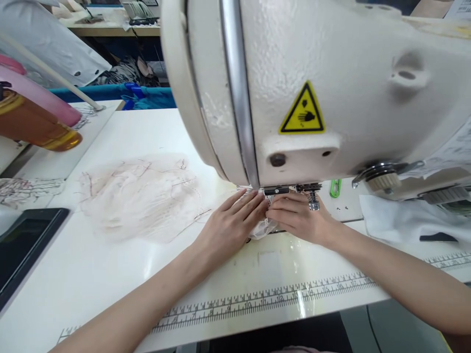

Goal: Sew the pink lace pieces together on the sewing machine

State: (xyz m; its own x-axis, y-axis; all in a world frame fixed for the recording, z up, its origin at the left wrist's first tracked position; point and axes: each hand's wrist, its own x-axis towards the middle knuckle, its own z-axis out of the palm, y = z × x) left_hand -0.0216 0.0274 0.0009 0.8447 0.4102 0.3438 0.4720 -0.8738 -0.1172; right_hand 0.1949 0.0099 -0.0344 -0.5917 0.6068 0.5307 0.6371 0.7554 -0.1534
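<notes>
A sewing machine [331, 44] fills the upper right, its head leaning over the white table. Under its needle area my left hand [230, 225] lies with fingers stretched flat over a sheer pale fabric [263, 229]. My right hand [303, 218] is just right of it, fingers bent and pressed together at the fabric's edge. The two hands' fingertips nearly meet beside the presser foot, which is mostly hidden, and the needle does not show. A wide pale sheer piece with dark reddish threads [136, 201] spreads on the table to the left.
A black phone or tablet [29, 250] lies at the left edge. Bottles with amber [40, 120] and pink contents stand behind it. A printed ruler [257, 301] runs along the front edge. White cloth [397, 220] and a green clip [335, 188] are at right.
</notes>
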